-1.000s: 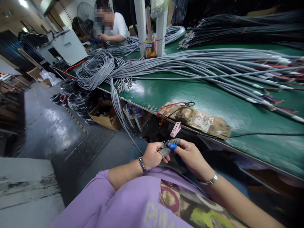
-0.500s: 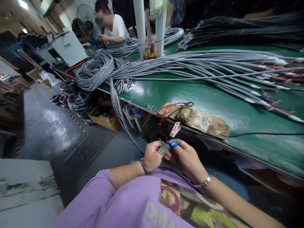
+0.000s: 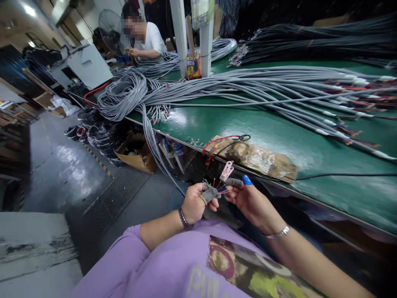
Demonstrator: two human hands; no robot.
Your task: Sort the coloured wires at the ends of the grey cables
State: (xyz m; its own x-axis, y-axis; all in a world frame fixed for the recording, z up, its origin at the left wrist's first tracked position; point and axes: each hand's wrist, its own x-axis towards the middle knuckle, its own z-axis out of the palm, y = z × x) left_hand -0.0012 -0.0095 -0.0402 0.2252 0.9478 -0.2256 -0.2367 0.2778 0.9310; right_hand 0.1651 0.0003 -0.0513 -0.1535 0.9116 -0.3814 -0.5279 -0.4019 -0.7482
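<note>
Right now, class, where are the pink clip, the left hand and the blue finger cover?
Pink clip (image 3: 227,170): head view, middle of its body.
Left hand (image 3: 194,203): head view, back of the hand.
Blue finger cover (image 3: 247,180): head view, its middle.

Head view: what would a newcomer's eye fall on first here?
Probably the gray cables, looped at one end and fanned out along the green bench. Next, the bright wires splaying from the left hand, with the right hand close by their ends, its thumb in a blue cover. Then the pink clip at the bench's near edge, just beyond the hands.
</note>
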